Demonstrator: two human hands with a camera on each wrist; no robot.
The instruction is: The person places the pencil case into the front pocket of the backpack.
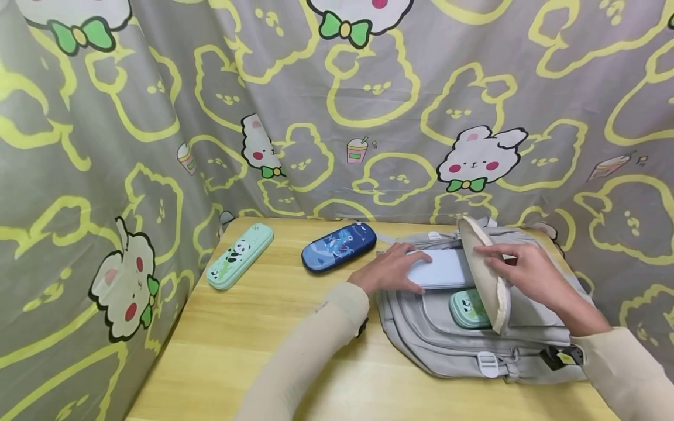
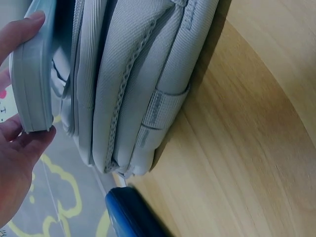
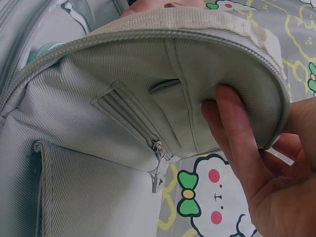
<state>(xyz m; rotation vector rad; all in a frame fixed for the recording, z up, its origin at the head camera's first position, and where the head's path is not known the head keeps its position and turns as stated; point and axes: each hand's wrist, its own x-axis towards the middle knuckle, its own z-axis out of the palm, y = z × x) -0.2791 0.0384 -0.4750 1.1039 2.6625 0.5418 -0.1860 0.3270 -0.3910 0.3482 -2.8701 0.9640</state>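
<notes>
A grey backpack [image 1: 463, 345] lies flat on the right of the wooden table [image 1: 237, 351]. My right hand [image 1: 489, 257] pinches its beige-lined front flap [image 1: 487, 286] and holds it lifted; in the right wrist view my fingers [image 3: 237, 133] lie inside the flap [image 3: 187, 79]. My left hand [image 1: 408, 270] grips a pale blue pencil case [image 1: 447, 269] at the mouth of the opened compartment. The left wrist view shows a finger and thumb [image 2: 32, 140] clamping the case's end [image 2: 32, 84] beside the backpack [image 2: 128, 74]. A green panda case [image 1: 467, 309] lies partly inside, under the flap.
On the table left of the bag lie a dark blue pencil case [image 1: 339, 247] and a second green panda case [image 1: 239, 255]. A grey cartoon-print curtain [image 1: 337, 117] closes in the back and both sides. The table's left edge is near the curtain.
</notes>
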